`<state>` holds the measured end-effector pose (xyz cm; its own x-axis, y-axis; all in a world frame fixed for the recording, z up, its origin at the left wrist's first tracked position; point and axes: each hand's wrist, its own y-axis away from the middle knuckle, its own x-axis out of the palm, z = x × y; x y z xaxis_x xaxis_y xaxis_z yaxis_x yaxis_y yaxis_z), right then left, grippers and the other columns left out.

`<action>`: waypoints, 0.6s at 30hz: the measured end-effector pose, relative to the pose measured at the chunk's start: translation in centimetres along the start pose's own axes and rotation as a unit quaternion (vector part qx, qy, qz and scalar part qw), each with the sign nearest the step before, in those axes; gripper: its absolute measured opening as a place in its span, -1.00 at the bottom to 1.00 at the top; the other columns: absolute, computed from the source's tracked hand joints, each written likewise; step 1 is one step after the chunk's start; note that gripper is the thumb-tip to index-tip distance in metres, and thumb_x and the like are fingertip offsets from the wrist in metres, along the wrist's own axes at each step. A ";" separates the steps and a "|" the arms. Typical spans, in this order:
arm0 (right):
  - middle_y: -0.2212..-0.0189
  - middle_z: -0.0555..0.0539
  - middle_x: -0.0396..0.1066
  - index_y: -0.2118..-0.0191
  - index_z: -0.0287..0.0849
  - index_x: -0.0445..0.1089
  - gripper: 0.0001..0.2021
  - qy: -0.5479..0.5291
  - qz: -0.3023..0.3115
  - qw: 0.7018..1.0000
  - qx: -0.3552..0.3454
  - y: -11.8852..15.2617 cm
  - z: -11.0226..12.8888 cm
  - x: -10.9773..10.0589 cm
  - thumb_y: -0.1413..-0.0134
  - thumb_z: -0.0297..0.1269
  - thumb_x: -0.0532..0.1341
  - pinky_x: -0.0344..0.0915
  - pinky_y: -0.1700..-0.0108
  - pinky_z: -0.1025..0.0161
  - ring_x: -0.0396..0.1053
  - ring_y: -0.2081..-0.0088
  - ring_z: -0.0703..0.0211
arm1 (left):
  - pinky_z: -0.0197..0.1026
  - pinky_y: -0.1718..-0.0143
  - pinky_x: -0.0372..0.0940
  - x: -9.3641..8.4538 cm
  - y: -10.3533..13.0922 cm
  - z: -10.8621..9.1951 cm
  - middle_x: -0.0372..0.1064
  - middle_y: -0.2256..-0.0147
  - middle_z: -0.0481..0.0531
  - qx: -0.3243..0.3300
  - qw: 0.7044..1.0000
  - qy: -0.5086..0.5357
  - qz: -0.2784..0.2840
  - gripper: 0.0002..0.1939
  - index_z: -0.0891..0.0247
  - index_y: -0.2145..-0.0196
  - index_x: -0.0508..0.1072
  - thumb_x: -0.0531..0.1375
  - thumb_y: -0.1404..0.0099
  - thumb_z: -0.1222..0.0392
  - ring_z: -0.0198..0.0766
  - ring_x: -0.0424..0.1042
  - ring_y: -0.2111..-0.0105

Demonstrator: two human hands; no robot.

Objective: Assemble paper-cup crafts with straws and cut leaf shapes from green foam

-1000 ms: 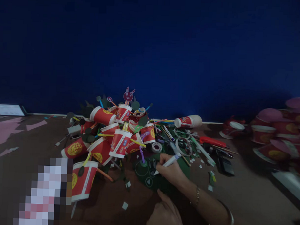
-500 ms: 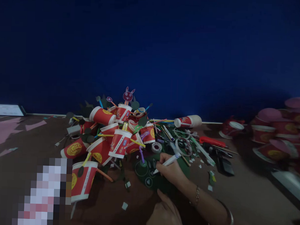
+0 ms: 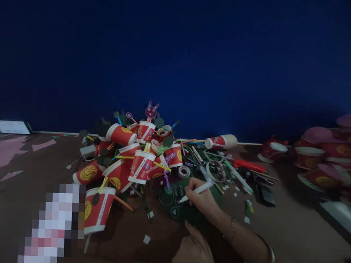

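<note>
the right hand point(image 3: 201, 197) grips the white marker point(image 3: 197, 190) over the dark green paper point(image 3: 187, 208); the left hand point(image 3: 192, 250), apart, lies at its near edge. bare surface point(image 3: 292, 235) opens rightward; cups point(image 3: 141, 166) crowd the left.

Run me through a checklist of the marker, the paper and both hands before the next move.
1. White marker held in the right hand: ok, the grip is around its barrel.
2. Marker tip at the dark green paper: ok, it is by the small drawn shapes.
3. Left hand pressing the paper: cannot tell, it is near the lower edge.
4. Paper clear of straws: not ok, a purple straw reaches over its upper left edge.
5. Table free of scraps: not ok, a white scrap lies nearby.
</note>
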<state>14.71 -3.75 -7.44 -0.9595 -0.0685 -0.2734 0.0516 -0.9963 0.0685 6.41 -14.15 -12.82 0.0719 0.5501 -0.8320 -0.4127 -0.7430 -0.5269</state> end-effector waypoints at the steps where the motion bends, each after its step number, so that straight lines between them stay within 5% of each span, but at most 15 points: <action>1: 0.84 0.18 0.06 0.66 -0.12 0.04 -0.78 -0.005 0.017 1.000 -0.001 0.2 0.2 0.1 0.17 -0.25 0.10 -0.08 0.69 0.44 0.01 0.76 0.41 | -0.40 0.80 -0.05 0.0 0.0 0.0 0.25 0.74 0.07 0.004 1.000 0.001 0.002 -0.77 0.54 0.33 0.49 0.07 -0.13 0.38 -0.37 0.18 0.77; 7: 0.74 0.14 0.10 0.66 -0.14 0.07 -0.79 0.075 0.062 0.994 -0.052 0.6 0.0 0.7 0.22 -0.32 0.15 -0.04 0.63 0.43 0.05 0.66 0.38 | -0.39 0.78 -0.02 -0.6 -0.1 0.3 0.25 0.72 0.07 0.024 0.999 0.014 0.022 -0.75 0.55 0.31 0.48 0.07 -0.11 0.38 -0.36 0.19 0.76; 12: 0.78 0.15 0.09 0.66 -0.12 0.05 -0.80 0.078 0.063 0.995 -0.020 0.5 -0.3 0.9 0.21 -0.31 0.13 -0.06 0.66 0.43 0.05 0.70 0.38 | -0.34 0.70 0.11 -1.0 -0.6 0.2 0.34 0.64 0.16 0.093 0.995 -0.018 0.027 -0.76 0.57 0.33 0.48 0.08 -0.08 0.39 -0.31 0.27 0.69; 18: 0.76 0.15 0.07 0.67 -0.13 0.04 -0.78 0.101 0.058 0.992 -0.038 0.6 -0.3 0.9 0.22 -0.35 0.14 -0.07 0.64 0.43 0.01 0.67 0.39 | -0.33 0.72 0.09 -0.8 -0.4 0.3 0.31 0.67 0.17 0.049 0.998 -0.028 0.030 -0.74 0.59 0.33 0.49 0.08 -0.09 0.35 -0.30 0.26 0.70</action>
<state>13.97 -4.40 -7.98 -0.8712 -0.1838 -0.4553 0.1865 -0.9817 0.0395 6.26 -14.20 -11.87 -0.0058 0.5285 -0.8489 -0.5022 -0.7356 -0.4546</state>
